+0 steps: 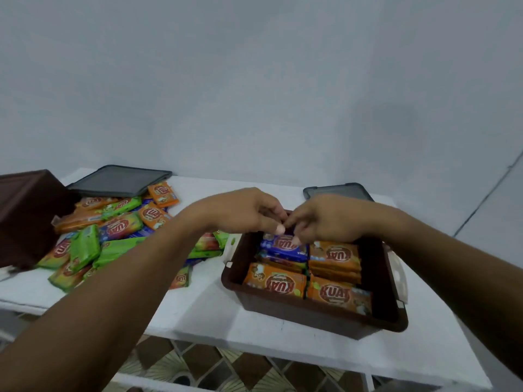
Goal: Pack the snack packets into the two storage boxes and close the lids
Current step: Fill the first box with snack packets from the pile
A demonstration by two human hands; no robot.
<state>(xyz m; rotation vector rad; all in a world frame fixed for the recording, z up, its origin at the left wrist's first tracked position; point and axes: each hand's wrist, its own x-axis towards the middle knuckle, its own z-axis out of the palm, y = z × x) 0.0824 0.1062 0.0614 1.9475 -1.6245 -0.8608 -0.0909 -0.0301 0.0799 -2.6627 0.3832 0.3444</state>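
A brown storage box (pixel 319 315) stands open on the white table, right of centre, holding several orange snack packets (pixel 276 281) in stacks. A blue snack packet (pixel 284 248) lies on top at the box's far left. My left hand (pixel 243 210) and my right hand (pixel 325 219) meet over the box's far edge, fingertips touching the blue packet's far end. A loose pile of green, orange and blue packets (pixel 113 230) covers the table on the left. A second brown box (pixel 25 216) stands at the far left, its inside hidden.
Two dark grey lids lie flat at the back of the table: one lid (pixel 119 181) behind the pile, the other lid (pixel 339 190) behind the open box. The table's front edge (pixel 254 346) runs near me, with patterned floor below.
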